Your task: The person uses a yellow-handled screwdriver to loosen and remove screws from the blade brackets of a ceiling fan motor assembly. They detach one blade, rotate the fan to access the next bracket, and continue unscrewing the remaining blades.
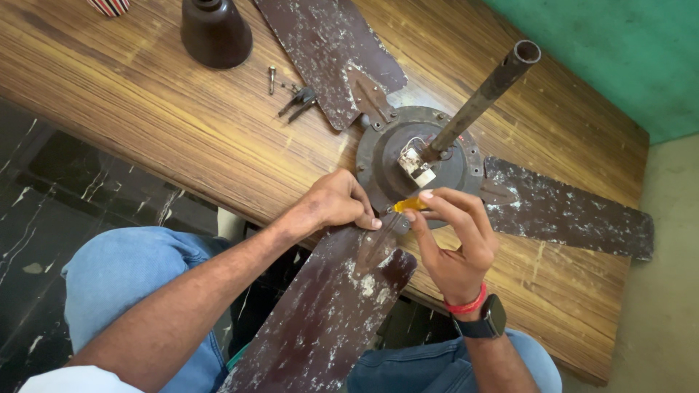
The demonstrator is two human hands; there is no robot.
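Three blades on fan motor hub (415,156), lying on wooden table (182,124), downrod (484,91) pointing up and away. Step in hand, by the look: working a fastener at near blade (328,313) bracket, right at hub rim. Right hand (455,236) grip pinched shut on small yellow-handled screwdriver (409,204), tip at bracket joint. Left hand (336,201) curled, fingertips pressing blade root down beside the tool, holding nothing. Next move likely needs tip seated square in screw head, blade kept from shifting. Loose screws (291,94) and dark cone-shaped canopy (215,33) well apart, far side of table.
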